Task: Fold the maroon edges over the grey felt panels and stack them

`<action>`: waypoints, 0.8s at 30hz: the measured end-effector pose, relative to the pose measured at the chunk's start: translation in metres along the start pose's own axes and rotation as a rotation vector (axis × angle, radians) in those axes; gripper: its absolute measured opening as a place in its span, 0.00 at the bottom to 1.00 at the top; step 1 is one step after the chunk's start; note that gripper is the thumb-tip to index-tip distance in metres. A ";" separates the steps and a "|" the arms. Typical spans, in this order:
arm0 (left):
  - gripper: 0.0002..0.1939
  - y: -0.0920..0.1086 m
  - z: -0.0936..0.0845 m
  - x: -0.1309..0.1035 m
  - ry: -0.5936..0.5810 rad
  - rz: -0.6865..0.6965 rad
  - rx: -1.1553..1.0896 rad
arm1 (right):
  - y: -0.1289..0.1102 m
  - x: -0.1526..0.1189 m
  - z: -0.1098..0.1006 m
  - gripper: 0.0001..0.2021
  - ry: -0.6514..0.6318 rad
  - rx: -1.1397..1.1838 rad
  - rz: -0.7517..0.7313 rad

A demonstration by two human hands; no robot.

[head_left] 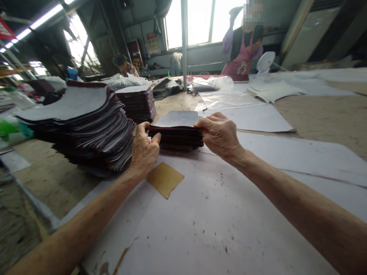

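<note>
A low stack of dark maroon cut pieces [180, 137] with a pale top face lies on the white sheet in front of me. At its left end, my left hand [145, 147] has its thumb and fingers closed on the edge of the stack. My right hand [219, 133] pinches the upper right corner, fingers curled. Close beside my left hand stands a tall, leaning pile of similar pieces [97, 130], whitish on top with dark edges. A small tan card [165, 179] rests on the sheet just below the stack.
Another maroon stack [140, 101] stands behind the tall pile. White sheets [304, 156] spread over the table to the right. Plastic bags [213, 83] lie farther back, near a metal pole [184, 46]. A person in a pink apron [241, 57] stands across the table; other people are behind.
</note>
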State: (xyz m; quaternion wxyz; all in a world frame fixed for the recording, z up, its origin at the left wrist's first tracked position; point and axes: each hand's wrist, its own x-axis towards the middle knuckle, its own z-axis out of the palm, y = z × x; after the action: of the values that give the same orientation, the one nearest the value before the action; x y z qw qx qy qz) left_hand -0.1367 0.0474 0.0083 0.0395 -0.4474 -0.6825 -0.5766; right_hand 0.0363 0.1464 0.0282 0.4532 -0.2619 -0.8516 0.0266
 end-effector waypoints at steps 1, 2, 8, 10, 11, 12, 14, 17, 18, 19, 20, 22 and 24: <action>0.19 -0.003 0.000 0.001 0.005 0.004 0.015 | 0.000 -0.001 -0.001 0.12 -0.040 0.009 0.024; 0.19 -0.006 0.000 0.002 0.007 -0.004 0.005 | 0.000 -0.001 -0.002 0.12 -0.075 0.020 0.045; 0.30 -0.009 -0.004 -0.004 0.010 0.029 0.079 | -0.005 -0.004 -0.022 0.24 -0.183 0.237 0.268; 0.36 -0.007 -0.007 -0.008 0.011 0.035 0.113 | -0.004 -0.007 -0.025 0.24 -0.125 0.427 0.498; 0.38 -0.005 -0.009 -0.011 0.010 0.041 0.107 | -0.001 -0.009 -0.025 0.21 -0.088 0.506 0.616; 0.40 -0.004 -0.011 -0.013 0.005 0.040 0.088 | 0.001 -0.010 -0.023 0.17 -0.057 0.560 0.721; 0.40 -0.002 -0.017 -0.018 -0.016 0.010 0.047 | 0.008 -0.011 -0.018 0.15 -0.051 0.610 0.875; 0.38 -0.001 -0.027 -0.025 -0.078 -0.109 -0.022 | 0.014 -0.006 -0.006 0.18 -0.115 0.725 1.096; 0.37 -0.002 -0.029 -0.027 -0.105 -0.164 -0.068 | 0.013 -0.002 -0.002 0.19 -0.139 0.759 1.150; 0.36 -0.003 -0.030 -0.028 -0.130 -0.217 -0.117 | 0.012 0.001 0.001 0.18 -0.160 0.789 1.190; 0.35 -0.004 -0.030 -0.028 -0.150 -0.270 -0.165 | 0.010 0.005 0.004 0.16 -0.179 0.819 1.216; 0.34 -0.009 -0.026 -0.026 -0.167 -0.344 -0.229 | 0.005 0.012 0.009 0.11 -0.217 0.875 1.242; 0.31 -0.015 -0.018 -0.022 -0.160 -0.372 -0.253 | 0.001 0.017 0.012 0.07 -0.250 0.921 1.256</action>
State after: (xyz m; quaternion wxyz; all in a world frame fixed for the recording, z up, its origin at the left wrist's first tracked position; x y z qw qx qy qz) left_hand -0.1416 0.0216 -0.0095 -0.1782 -0.3595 -0.6765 -0.6175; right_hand 0.0198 0.1572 0.0341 0.3171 -0.4752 -0.4921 0.6569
